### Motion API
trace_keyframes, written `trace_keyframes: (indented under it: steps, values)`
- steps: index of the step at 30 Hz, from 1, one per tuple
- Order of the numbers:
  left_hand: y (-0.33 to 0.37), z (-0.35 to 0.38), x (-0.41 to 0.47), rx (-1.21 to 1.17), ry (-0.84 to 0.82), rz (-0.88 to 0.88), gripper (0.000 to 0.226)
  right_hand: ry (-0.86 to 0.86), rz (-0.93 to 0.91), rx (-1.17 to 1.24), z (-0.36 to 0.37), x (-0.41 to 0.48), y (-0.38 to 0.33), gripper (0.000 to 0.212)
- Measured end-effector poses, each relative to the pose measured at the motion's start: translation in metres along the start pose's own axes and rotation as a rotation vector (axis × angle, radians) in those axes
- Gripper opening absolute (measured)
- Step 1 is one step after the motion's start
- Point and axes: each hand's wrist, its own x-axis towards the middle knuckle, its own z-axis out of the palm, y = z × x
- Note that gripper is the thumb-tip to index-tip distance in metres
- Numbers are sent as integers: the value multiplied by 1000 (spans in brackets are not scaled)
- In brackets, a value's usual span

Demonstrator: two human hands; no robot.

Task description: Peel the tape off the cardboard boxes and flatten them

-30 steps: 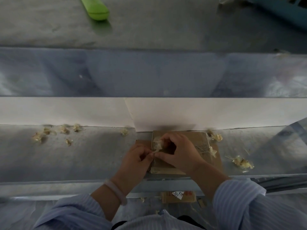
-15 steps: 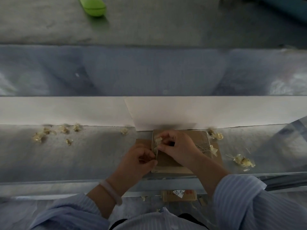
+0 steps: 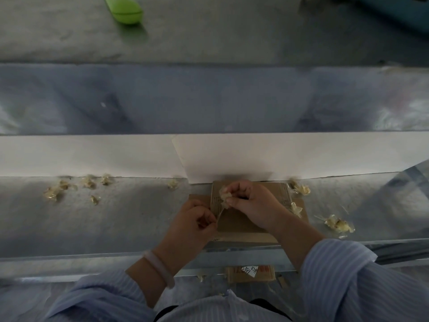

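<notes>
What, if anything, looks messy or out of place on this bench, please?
Crumpled tape scraps lie scattered on the metal bench, a cluster at far left and more right of the cardboard box.

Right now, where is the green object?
In the head view the green object lies at the top, left of centre, on the far grey surface, beyond the white board.
</notes>
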Motion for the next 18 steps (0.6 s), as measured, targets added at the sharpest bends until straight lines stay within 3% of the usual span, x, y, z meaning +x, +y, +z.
trace_keyframes:
  steps: [5,10,14,18]
  values:
    - [-1,1,0,21,10,15,33,26,-6,57,-3,-1,0,9]
    - [-6,2,6,26,15,24,31,55,-97,-164,-4,-4,2,17]
    - [-12,1,17,80,-51,140,30,91,-252,-354,-2,-8,-2,19]
    - [-16,2,22,112,-140,78,37,81,-216,-316,-5,-10,-2,23]
